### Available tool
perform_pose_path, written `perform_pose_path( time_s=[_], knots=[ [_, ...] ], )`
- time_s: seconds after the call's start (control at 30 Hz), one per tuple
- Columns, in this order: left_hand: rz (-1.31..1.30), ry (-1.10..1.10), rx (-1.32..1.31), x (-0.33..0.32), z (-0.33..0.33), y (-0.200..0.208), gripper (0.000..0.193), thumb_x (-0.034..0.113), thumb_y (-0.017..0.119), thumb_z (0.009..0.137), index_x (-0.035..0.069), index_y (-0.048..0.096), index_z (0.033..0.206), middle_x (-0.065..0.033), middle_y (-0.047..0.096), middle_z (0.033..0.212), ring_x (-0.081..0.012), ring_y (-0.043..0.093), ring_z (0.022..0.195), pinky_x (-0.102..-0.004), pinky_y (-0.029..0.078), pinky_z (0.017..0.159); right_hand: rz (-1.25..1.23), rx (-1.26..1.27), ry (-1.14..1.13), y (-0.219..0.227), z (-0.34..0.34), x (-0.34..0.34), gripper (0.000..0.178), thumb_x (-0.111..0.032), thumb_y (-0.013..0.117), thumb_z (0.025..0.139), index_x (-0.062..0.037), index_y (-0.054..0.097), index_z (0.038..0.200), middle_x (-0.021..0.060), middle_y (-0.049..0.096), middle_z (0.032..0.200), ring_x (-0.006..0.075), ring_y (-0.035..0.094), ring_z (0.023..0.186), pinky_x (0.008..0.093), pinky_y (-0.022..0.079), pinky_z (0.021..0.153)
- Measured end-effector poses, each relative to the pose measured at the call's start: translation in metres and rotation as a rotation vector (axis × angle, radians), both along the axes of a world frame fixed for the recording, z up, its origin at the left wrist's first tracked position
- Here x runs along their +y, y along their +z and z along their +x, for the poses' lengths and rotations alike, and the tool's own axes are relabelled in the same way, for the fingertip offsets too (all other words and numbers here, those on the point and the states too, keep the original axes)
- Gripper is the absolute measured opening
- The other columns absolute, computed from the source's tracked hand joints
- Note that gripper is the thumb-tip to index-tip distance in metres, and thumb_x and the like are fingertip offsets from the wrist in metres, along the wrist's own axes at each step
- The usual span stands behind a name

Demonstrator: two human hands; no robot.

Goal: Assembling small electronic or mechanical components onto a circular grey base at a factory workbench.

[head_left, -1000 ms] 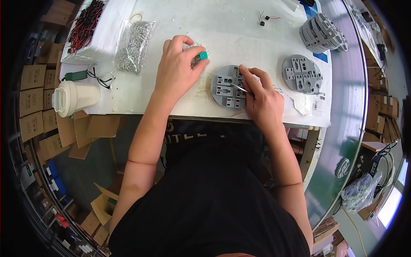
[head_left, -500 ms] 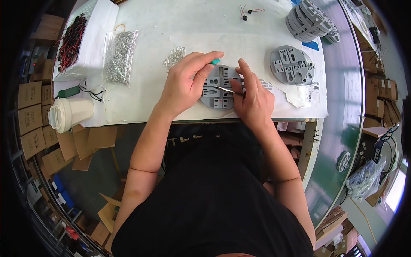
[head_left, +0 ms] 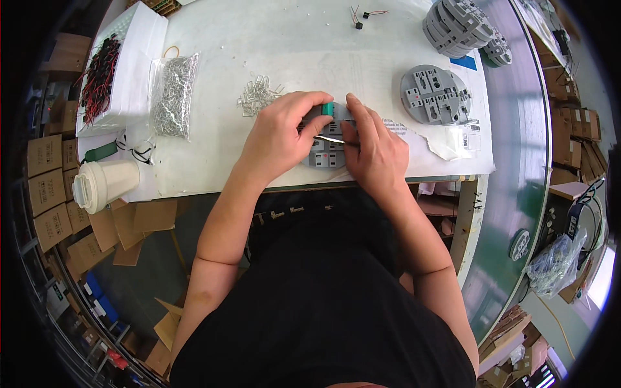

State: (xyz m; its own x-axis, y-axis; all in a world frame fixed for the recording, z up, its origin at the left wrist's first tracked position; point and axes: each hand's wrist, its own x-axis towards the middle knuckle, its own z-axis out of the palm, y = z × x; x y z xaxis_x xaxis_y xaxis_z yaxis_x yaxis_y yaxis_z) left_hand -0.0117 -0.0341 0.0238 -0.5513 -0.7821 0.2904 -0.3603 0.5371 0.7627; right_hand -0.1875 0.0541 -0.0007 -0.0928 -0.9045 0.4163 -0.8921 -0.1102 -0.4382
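Note:
A small green block (head_left: 328, 109) is pinched between the thumb and index finger of my left hand (head_left: 279, 136), over a round grey plastic plate (head_left: 328, 160) with slotted raised parts. My right hand (head_left: 380, 150) is closed on a thin pointed metal tool that looks like tweezers (head_left: 332, 140); its tip reaches left over the plate, close to my left thumb. The plate lies on the table close to its front edge, partly hidden by both hands. A loose pile of bent metal wire clips (head_left: 259, 96) lies beyond my left hand.
To the right lies another round grey plate (head_left: 435, 96), with stacked ones (head_left: 457, 29) behind it. At left are a bag of metal clips (head_left: 174, 97), a white foam box (head_left: 139, 48) with red-and-black wired parts, and a lidded cream cup (head_left: 113, 183). Two small black wired parts (head_left: 359, 26) lie far back.
The whole view has shifted slightly. My left hand has brought the green block lower over the plate, and more of it shows. The tool's tip now sits nearer my left thumb.

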Motion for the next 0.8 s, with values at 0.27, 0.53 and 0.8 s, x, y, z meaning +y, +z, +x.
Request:
perform_pose_path(
  time_s=[0.27,0.53,0.8],
  knots=[
    [-0.109,-0.052,-0.091,0.0,-0.006,0.001,0.031,0.012,0.081,0.089,0.005,0.072,0.118,-0.0118,0.072,0.113,-0.0313,0.071,0.1,-0.042,0.059,0.086,0.002,-0.214,-0.039,0.052,-0.032,-0.047,0.023,-0.017,0.073,0.093,-0.0117,0.077,0.115,0.0114,0.077,0.102,0.0345,0.074,0.082,0.0438,0.059,0.07],
    [-0.179,0.018,-0.046,0.017,-0.004,-0.006,0.051,0.025,0.086,0.084,0.008,0.067,0.128,-0.012,0.068,0.123,-0.0331,0.066,0.115,-0.0439,0.055,0.097,0.363,0.15,-0.145,0.037,-0.06,-0.176,0.024,-0.022,0.077,0.092,-0.0075,0.081,0.111,0.0131,0.08,0.099,0.033,0.076,0.094,0.0379,0.058,0.081],
    [-0.506,0.102,0.073,0.006,0.013,0.052,0.045,0.02,0.088,0.084,0.007,0.072,0.124,-0.0127,0.071,0.124,-0.0301,0.068,0.116,-0.0421,0.055,0.097,0.273,-0.368,0.332,0.095,-0.041,-0.051,0.018,-0.006,0.08,0.092,-0.0047,0.081,0.11,-0.0039,0.064,0.077,0.005,0.038,0.066,0.0257,0.033,0.057]
  ],
)
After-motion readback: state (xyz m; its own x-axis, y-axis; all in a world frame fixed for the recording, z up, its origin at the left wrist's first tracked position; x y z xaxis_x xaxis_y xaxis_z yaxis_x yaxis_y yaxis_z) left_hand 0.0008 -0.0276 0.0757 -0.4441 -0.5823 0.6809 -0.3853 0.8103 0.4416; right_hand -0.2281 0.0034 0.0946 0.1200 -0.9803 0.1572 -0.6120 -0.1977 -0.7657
